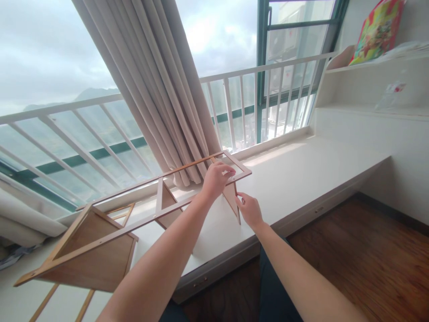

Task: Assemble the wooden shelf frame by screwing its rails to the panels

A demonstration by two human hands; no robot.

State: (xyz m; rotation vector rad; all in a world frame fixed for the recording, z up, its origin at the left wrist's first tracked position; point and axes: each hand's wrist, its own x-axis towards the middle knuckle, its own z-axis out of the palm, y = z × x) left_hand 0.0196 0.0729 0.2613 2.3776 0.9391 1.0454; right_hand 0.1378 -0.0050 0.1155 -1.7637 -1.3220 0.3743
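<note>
A white platform (295, 170) carries the wooden frame (154, 216), which rests lengthwise along it. Beneath the frame's near rail (176, 206), towards the right end, stands a thin panel (232, 200). The left hand (217, 178) bends over that rail, its grip impossible to tell; the right hand (250, 208) pinches the panel's edge. A slipping pinch or a rocking frame could skew the panel

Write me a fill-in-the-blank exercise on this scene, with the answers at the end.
The left hand touches a frame made of ____.
In height, the right hand is ____ in the picture than the left.
The colour of the bench is ____.
The bright bag stands on the ____ level of the shelf unit.

Missing words: wood; lower; white; top.
</note>
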